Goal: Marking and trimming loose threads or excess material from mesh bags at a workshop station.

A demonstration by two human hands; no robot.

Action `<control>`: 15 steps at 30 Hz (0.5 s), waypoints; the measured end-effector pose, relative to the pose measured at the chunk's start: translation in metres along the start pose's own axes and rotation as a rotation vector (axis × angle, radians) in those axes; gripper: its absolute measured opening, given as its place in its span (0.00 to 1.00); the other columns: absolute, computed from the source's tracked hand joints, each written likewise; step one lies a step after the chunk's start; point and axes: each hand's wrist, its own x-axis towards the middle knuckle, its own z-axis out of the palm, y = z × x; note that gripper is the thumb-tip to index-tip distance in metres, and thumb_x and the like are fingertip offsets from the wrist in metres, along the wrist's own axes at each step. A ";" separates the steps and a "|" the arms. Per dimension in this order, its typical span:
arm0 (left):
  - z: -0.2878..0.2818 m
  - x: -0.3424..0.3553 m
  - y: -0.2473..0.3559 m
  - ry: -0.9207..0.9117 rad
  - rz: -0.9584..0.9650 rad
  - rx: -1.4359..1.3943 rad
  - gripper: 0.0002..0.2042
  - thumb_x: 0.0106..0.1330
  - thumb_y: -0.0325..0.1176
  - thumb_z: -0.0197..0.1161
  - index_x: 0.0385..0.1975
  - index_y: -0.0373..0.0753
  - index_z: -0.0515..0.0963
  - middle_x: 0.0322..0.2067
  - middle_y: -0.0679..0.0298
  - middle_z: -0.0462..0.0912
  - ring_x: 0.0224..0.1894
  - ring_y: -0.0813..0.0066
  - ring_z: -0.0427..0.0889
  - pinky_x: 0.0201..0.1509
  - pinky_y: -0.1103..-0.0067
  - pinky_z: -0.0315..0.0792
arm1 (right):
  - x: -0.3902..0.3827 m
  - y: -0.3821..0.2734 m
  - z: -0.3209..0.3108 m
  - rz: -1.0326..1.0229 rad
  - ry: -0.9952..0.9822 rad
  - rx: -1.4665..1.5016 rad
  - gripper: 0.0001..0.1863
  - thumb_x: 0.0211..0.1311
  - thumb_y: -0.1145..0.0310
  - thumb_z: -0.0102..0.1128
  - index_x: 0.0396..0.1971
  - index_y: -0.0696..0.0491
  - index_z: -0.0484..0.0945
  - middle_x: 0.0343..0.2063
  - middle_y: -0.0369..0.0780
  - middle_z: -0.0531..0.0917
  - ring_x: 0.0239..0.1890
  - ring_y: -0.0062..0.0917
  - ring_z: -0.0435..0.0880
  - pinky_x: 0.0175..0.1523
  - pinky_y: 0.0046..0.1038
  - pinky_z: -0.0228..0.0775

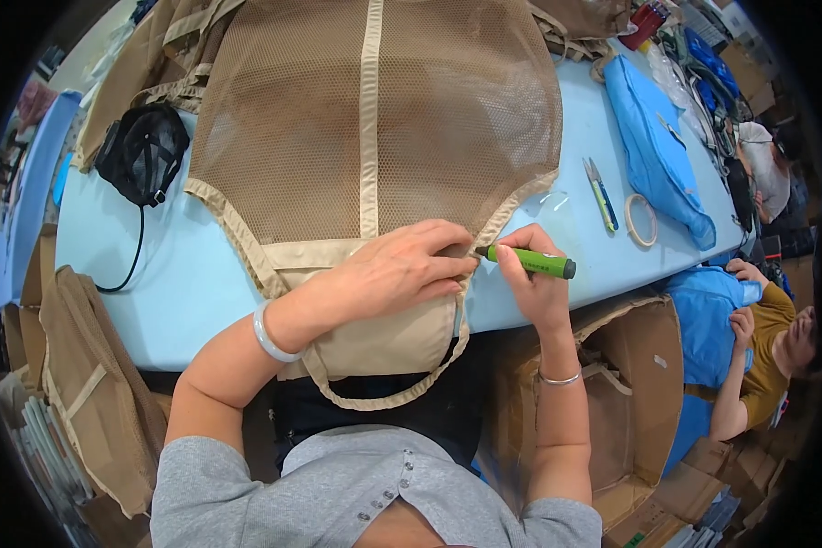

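Note:
A tan mesh piece (288, 100) with beige fabric trim lies across the light blue table in front of me. Its solid beige end hangs over the near edge with a loop strap (388, 402). My left hand (397, 269) lies across that beige part, its fingertips closed on the trimmed edge. In my right hand (532, 265) is a green marker pen (543, 263) with dark ends, gripped between thumb and fingers. The pen's dark tip meets the trim right beside my left fingertips.
A black cap (143, 155) lies at left. To the right are snips (601, 194), a roll of tape (641, 221) and a blue fabric bag (653, 146). An open cardboard box (653, 393) stands below the table edge. Another person (767, 329) handles blue fabric at far right.

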 end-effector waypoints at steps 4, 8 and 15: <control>0.002 0.001 0.000 0.009 0.008 -0.006 0.17 0.58 0.34 0.67 0.48 0.38 0.79 0.53 0.58 0.74 0.54 0.60 0.75 0.58 0.68 0.72 | 0.001 0.001 0.000 0.013 0.081 -0.061 0.06 0.62 0.74 0.62 0.29 0.58 0.74 0.19 0.32 0.77 0.21 0.10 0.70 0.26 0.18 0.63; 0.002 0.003 0.000 0.001 0.002 0.003 0.17 0.58 0.34 0.67 0.48 0.39 0.79 0.53 0.59 0.74 0.54 0.61 0.75 0.58 0.69 0.72 | 0.001 0.003 -0.001 -0.016 0.039 -0.004 0.06 0.62 0.73 0.62 0.29 0.58 0.74 0.19 0.31 0.76 0.21 0.11 0.70 0.26 0.18 0.63; 0.001 0.000 0.000 0.016 0.009 0.003 0.18 0.58 0.33 0.67 0.49 0.39 0.79 0.53 0.59 0.74 0.54 0.61 0.75 0.57 0.69 0.72 | 0.002 0.001 0.000 -0.003 0.078 -0.049 0.06 0.63 0.73 0.62 0.29 0.58 0.74 0.20 0.32 0.76 0.22 0.11 0.70 0.26 0.18 0.63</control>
